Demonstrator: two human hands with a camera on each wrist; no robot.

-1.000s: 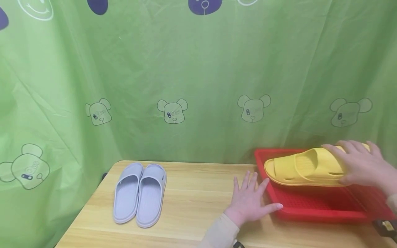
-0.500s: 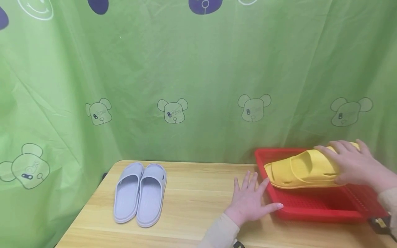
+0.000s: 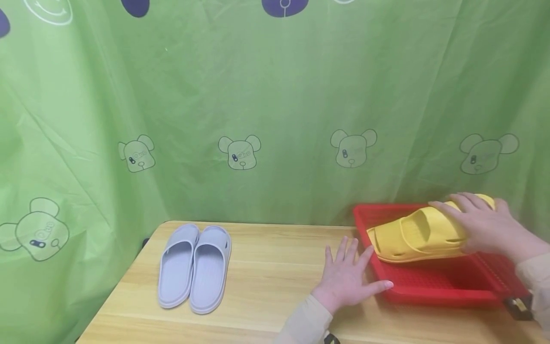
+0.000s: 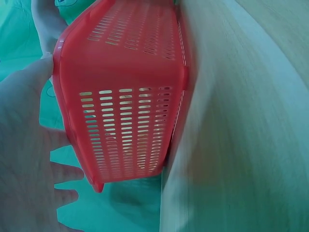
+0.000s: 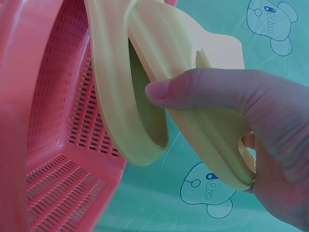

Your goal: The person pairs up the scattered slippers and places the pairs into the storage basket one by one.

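My right hand (image 3: 487, 229) grips a pair of yellow slippers (image 3: 442, 231) by the right end, over the red basket (image 3: 442, 300). In the right wrist view, two yellow slippers (image 5: 140, 140) overlap, with the thumb (image 5: 166, 92) across them and the other fingers largely hidden behind. Their left ends dip inside the basket's left wall; the held end is raised higher. My left hand (image 3: 343, 284) is spread with straight fingers beside the basket's left side. In the left wrist view, its thumb (image 4: 41, 72) meets the perforated basket's rim (image 4: 58, 72).
A pair of pale grey slippers (image 3: 193, 270) lies side by side on the left of the wooden table (image 3: 266, 296). Behind the table hangs a green curtain (image 3: 292, 95) printed with bear faces. The basket stands at the table's right side.
My right hand has shifted left with the yellow slippers, which have tilted so their left end sits lower in the basket. My left hand has stayed in place.
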